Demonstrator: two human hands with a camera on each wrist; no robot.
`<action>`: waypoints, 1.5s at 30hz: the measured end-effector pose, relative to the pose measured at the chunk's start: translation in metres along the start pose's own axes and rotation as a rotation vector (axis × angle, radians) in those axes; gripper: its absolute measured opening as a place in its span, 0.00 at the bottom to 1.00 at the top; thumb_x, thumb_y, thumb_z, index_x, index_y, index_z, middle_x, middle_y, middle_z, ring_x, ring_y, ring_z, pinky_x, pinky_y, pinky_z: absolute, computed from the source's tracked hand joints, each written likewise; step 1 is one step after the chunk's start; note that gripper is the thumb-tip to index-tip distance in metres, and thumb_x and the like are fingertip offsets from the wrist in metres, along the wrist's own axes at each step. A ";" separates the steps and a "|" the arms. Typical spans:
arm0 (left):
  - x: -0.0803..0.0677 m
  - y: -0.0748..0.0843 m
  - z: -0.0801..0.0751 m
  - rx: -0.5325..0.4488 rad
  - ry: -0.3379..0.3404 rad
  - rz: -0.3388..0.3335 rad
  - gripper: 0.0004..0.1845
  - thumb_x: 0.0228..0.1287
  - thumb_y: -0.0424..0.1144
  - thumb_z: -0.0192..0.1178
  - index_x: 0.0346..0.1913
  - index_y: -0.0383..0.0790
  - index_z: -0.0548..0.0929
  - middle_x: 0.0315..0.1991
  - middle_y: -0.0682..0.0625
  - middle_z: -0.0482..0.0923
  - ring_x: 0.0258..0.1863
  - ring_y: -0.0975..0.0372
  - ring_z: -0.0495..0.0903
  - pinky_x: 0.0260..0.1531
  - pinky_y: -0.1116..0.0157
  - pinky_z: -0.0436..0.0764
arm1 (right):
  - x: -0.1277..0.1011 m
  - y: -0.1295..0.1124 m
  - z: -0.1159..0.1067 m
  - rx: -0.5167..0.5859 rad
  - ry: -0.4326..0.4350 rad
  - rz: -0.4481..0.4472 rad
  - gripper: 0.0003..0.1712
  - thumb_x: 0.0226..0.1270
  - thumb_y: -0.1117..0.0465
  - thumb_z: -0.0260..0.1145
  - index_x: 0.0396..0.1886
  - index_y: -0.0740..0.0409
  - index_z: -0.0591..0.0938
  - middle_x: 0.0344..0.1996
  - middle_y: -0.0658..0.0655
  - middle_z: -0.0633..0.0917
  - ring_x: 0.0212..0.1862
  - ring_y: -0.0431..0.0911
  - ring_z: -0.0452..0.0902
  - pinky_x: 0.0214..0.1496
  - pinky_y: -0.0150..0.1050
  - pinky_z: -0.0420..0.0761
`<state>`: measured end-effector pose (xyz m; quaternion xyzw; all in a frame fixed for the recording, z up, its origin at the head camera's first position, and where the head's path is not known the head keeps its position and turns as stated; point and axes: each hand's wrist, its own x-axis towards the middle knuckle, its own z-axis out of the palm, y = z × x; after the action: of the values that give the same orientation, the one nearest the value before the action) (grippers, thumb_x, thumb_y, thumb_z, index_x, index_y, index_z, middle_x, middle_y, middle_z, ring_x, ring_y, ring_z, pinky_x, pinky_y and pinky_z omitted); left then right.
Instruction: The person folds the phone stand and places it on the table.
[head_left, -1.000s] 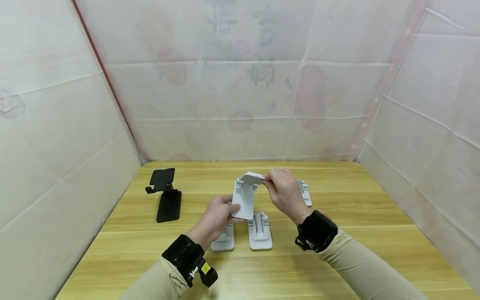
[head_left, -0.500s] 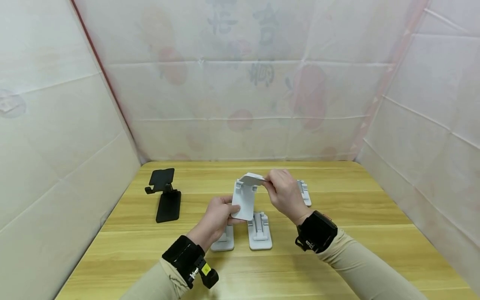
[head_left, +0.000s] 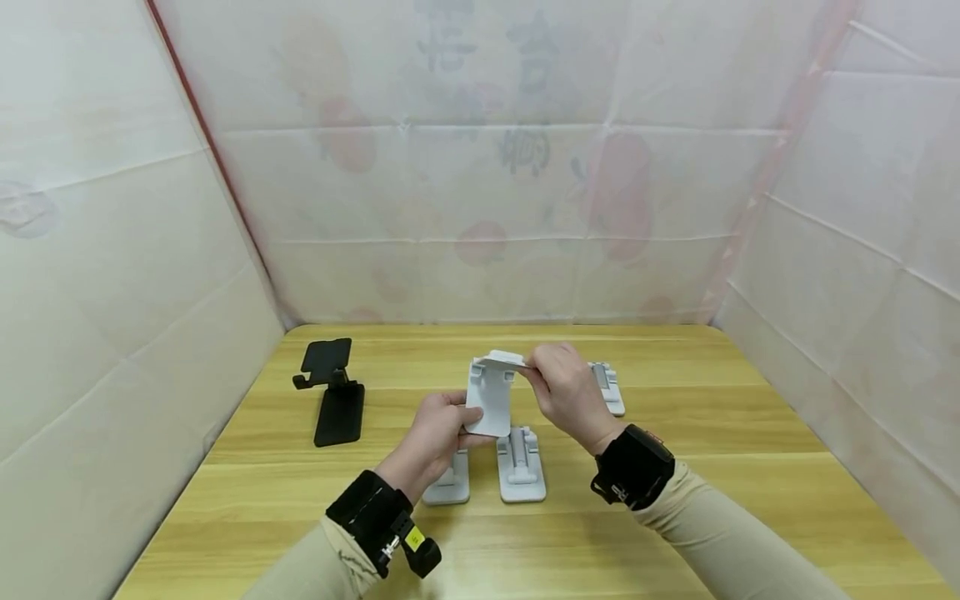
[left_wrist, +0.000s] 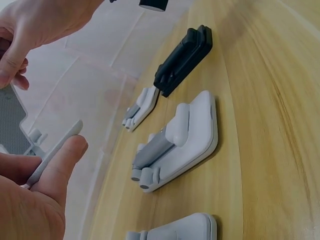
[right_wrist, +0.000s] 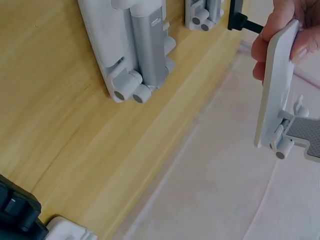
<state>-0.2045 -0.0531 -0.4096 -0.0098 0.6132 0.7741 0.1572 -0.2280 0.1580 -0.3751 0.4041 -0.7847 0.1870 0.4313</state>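
A white folding phone stand (head_left: 491, 404) is held above the table, partly unfolded. My left hand (head_left: 435, 429) grips its base plate, thumb on the near face and fingers behind. My right hand (head_left: 566, 387) pinches the edge of its upper plate (head_left: 504, 359), which is bent over towards the right. In the right wrist view the hinge (right_wrist: 282, 142) between the plates shows, along with a grey pad (right_wrist: 306, 132). Two folded white phone stands, one in the middle (head_left: 521, 479) and one to its left (head_left: 447, 487), lie below; my left hand partly hides the left one.
An unfolded black phone stand (head_left: 339, 412) stands on the table's left side. Beyond my right hand lies another folded white stand (head_left: 611, 392). A folded black stand (left_wrist: 184, 60) shows in the left wrist view. Fabric walls (head_left: 480, 192) enclose the wooden table (head_left: 712, 400).
My right hand has come down slightly, and the stand's upper plate tilts a little lower with it. The left hand keeps its grip on the base plate, almost unmoved.
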 end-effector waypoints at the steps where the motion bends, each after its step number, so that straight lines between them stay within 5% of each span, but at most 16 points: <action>1: 0.000 0.000 0.000 -0.001 -0.003 0.005 0.22 0.74 0.25 0.52 0.67 0.20 0.71 0.59 0.26 0.76 0.55 0.41 0.83 0.46 0.58 0.90 | 0.000 0.000 0.000 0.003 0.005 0.001 0.16 0.57 0.75 0.75 0.32 0.60 0.75 0.24 0.53 0.74 0.27 0.46 0.70 0.35 0.44 0.78; 37: -0.002 0.007 0.001 -0.101 -0.013 -0.027 0.23 0.75 0.25 0.51 0.69 0.21 0.69 0.63 0.26 0.74 0.59 0.42 0.80 0.48 0.58 0.89 | -0.006 -0.007 0.008 -0.022 -0.016 -0.103 0.09 0.69 0.70 0.67 0.32 0.59 0.74 0.24 0.51 0.74 0.27 0.44 0.70 0.34 0.39 0.75; 45: -0.002 0.006 0.002 -0.129 -0.022 -0.033 0.23 0.74 0.24 0.51 0.69 0.19 0.67 0.64 0.24 0.71 0.60 0.39 0.79 0.49 0.58 0.89 | -0.010 -0.008 0.009 -0.026 -0.033 -0.111 0.11 0.62 0.71 0.70 0.32 0.59 0.75 0.25 0.51 0.76 0.28 0.44 0.73 0.34 0.38 0.77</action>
<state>-0.2040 -0.0533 -0.4029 -0.0214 0.5599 0.8094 0.1755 -0.2233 0.1523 -0.3888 0.4444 -0.7705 0.1459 0.4331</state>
